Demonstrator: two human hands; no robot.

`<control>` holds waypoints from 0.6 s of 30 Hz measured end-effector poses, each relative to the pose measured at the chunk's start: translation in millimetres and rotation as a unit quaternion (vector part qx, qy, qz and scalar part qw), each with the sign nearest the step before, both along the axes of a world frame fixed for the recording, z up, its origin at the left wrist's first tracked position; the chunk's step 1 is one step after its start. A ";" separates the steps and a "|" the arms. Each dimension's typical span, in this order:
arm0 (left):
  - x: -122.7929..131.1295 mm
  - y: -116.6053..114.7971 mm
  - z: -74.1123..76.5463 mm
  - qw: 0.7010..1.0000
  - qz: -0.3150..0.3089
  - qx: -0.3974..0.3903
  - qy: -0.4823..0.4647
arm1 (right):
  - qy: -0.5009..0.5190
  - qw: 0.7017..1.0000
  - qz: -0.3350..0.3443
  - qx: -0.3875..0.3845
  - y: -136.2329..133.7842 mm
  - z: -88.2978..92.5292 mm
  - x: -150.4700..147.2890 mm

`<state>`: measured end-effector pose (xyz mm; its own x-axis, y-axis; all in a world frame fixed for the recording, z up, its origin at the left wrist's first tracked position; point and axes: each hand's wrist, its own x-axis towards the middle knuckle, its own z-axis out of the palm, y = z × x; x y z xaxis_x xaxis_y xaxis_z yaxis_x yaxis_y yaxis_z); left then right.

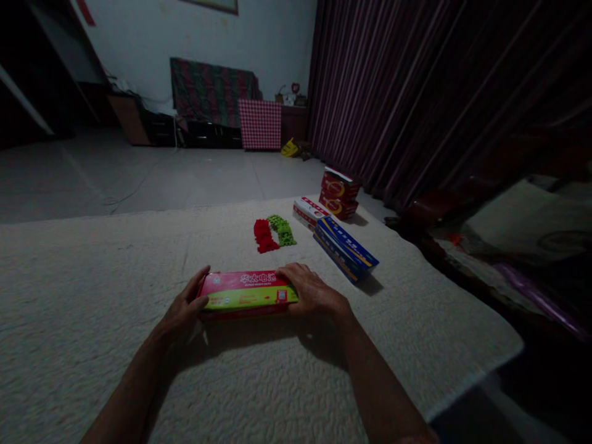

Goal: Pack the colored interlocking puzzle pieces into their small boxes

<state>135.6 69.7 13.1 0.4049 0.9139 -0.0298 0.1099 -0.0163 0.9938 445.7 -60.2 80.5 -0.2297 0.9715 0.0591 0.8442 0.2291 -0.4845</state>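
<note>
A long flat box (247,292), pink on top with a green front band and Chinese lettering, lies on the cream textured cover (92,296) in front of me. My left hand (182,311) grips its left end, thumb on top. My right hand (311,291) is closed around its right end, fingers over the top edge. Beyond the box lie a red pile of small pieces (264,236) and a green pile (282,229) side by side.
A blue box (346,248) with yellow stripes lies to the right. Behind it are a white-and-red box (309,211) and two stacked red boxes (340,192). Dark striped curtains (416,92) hang at right. Tiled floor, a checked panel (259,124) and furniture lie beyond.
</note>
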 end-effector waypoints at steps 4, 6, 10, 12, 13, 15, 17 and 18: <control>2.3 6.0 0.4 1.000 0.003 0.003 0.008 | 0.003 1.000 0.016 -0.021 3.2 1.3 3.7; 5.0 10.7 -0.4 1.000 0.007 -0.001 0.004 | 0.012 0.999 0.027 -0.024 5.6 4.3 7.8; 20.4 18.4 3.6 0.998 -0.007 -0.031 -0.061 | 0.026 0.999 0.020 0.001 6.5 19.4 22.5; 34.0 20.2 11.7 0.990 -0.006 -0.055 -0.133 | 0.033 0.999 0.002 0.024 3.6 29.8 32.7; 41.6 20.5 16.7 0.983 0.011 -0.055 -0.173 | 0.039 0.999 -0.009 0.035 1.5 34.9 38.1; 57.1 19.9 26.3 0.971 0.041 -0.057 -0.229 | 0.059 0.995 -0.045 0.062 -3.5 43.8 49.1; 71.0 17.3 31.8 0.966 0.065 -0.072 -0.241 | 0.084 0.986 -0.104 0.097 -8.0 50.0 60.7; 77.0 15.4 32.2 0.965 0.066 -0.080 -0.239 | 0.094 0.978 -0.140 0.119 -9.6 52.1 67.0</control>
